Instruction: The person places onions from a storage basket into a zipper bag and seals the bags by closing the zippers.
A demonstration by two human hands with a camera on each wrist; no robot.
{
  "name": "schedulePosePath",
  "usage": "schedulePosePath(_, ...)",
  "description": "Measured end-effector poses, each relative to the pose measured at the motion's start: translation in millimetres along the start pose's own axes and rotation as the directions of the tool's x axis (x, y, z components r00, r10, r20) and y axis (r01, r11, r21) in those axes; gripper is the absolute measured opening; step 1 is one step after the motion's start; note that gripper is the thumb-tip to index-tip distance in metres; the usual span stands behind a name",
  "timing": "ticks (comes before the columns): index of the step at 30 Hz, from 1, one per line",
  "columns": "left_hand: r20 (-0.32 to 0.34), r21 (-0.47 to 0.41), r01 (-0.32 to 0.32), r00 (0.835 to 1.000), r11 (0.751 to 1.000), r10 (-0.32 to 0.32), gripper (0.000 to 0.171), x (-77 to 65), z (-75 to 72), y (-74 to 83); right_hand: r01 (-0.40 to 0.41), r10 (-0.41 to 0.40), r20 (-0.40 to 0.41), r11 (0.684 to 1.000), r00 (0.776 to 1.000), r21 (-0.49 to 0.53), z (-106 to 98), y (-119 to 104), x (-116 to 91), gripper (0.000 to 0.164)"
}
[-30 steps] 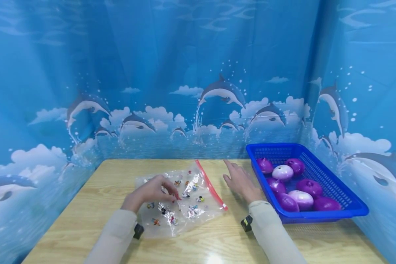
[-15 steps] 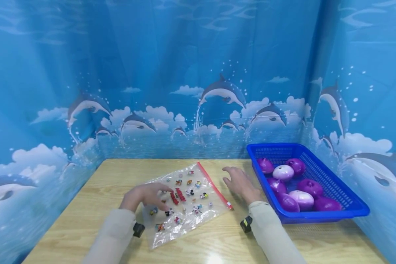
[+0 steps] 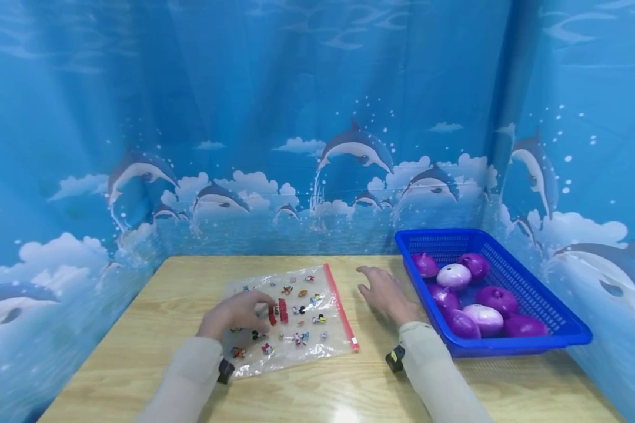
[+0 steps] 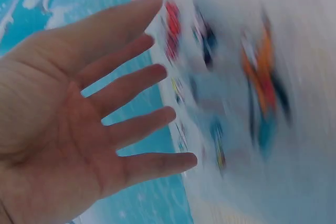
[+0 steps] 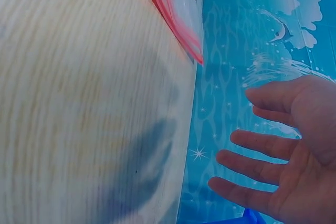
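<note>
The left hand lies flat on the bag; right hand is spread, holding nothing. Press gently, hold the bag flat.

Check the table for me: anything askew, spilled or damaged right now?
Nothing stands out. The clear zip bag lies flat on the wooden table, slightly angled, its small pieces appearing to be inside it. The left hand is over the bag; the right hand hovers open beside it. The purple and white balls sit inside the blue basket.
</note>
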State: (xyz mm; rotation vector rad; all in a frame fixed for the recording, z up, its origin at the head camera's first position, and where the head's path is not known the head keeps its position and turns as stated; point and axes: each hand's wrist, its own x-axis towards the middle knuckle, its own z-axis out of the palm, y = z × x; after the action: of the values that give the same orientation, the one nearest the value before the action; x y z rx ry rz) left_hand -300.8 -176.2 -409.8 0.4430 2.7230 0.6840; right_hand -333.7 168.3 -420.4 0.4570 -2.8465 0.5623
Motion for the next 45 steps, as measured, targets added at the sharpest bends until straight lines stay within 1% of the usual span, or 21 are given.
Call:
schedulePosePath(3, -0.037, -0.031, -0.038, 0.999, 0.999, 0.036, 0.062, 8.3, 7.8, 18.5, -0.005, 0.005, 0.01, 1.0, 1.0, 0.007, -0.1, -1.5, -0.2, 0.047)
schedulePosePath(6, -0.044, -0.063, -0.067, 0.997, 0.996, 0.064, 0.063, 18.3, 17.0, 36.1, -0.007, 0.007, 0.021, 1.0, 1.0, 0.018, 0.5, -3.4, -0.3, 0.048)
schedulePosePath(8, -0.037, -0.086, -0.065, 0.997, 0.994, 0.062, 0.066, 23.3, 23.2, 44.3, -0.006, 0.006, 0.028, 1.0, 1.0, 0.027, 1.2, -5.2, -0.2, 0.048)
schedulePosePath(10, -0.021, -0.099, -0.047, 0.999, 0.994, 0.045, 0.069, 26.5, 29.0, 48.6, -0.004, 0.002, 0.033, 0.999, 0.999, 0.034, 2.2, -6.7, 0.1, 0.049)
schedulePosePath(14, -0.011, -0.061, -0.016, 1.0, 0.998, 0.015, 0.076, 29.4, 37.2, 49.0, -0.006, 0.004, 0.031, 0.999, 0.999, 0.04, 2.7, -7.6, 0.5, 0.049)
schedulePosePath(20, -0.072, 0.013, -0.059, 0.996, 0.998, 0.06, 0.072, 31.1, 42.4, 45.1, -0.012, 0.012, 0.019, 1.0, 1.0, 0.024, 1.3, -6.2, 1.6, 0.048)
schedulePosePath(24, -0.123, 0.038, -0.09, 0.988, 0.995, 0.094, 0.056, 30.1, 45.3, 43.9, -0.009, 0.009, 0.028, 1.0, 1.0, 0.024, 1.2, -5.5, 1.5, 0.048)
schedulePosePath(29, -0.18, 0.025, -0.144, 0.973, 0.989, 0.146, 0.028, 28.4, 48.3, 42.7, -0.003, 0.002, 0.028, 1.0, 1.0, 0.026, 1.5, -5.7, 0.3, 0.048)
schedulePosePath(31, -0.199, 0.022, -0.162, 0.966, 0.986, 0.163, 0.02, 28.4, 48.3, 41.4, -0.001, 0.001, 0.026, 1.0, 1.0, 0.028, 1.8, -5.7, 0.1, 0.047)
schedulePosePath(34, -0.226, 0.015, -0.167, 0.96, 0.986, 0.166, 0.014, 28.0, 46.5, 38.7, -0.001, 0.0, 0.025, 1.0, 1.0, 0.026, 2.4, -5.8, 0.1, 0.047)
schedulePosePath(37, -0.252, 0.006, -0.161, 0.955, 0.987, 0.157, 0.012, 26.6, 42.3, 36.1, -0.013, 0.012, 0.035, 0.999, 0.999, 0.036, 2.7, -5.9, 0.1, 0.047)
schedulePosePath(39, -0.266, -0.002, -0.142, 0.954, 0.99, 0.137, 0.012, 25.0, 37.6, 35.7, -0.02, 0.018, 0.046, 0.998, 0.999, 0.055, 2.7, -6.0, -0.1, 0.048)
schedulePosePath(42, -0.282, -0.015, -0.111, 0.954, 0.994, 0.102, 0.016, 22.6, 29.4, 36.2, -0.019, 0.009, 0.072, 0.992, 0.997, 0.129, 2.1, -6.4, 0.6, 0.047)
schedulePosePath(45, -0.284, -0.043, -0.061, 0.958, 0.997, 0.046, 0.02, 20.4, 22.0, 38.2, -0.003, -0.02, 0.1, 0.974, 0.995, 0.227, 1.6, -7.5, 1.8, 0.044)
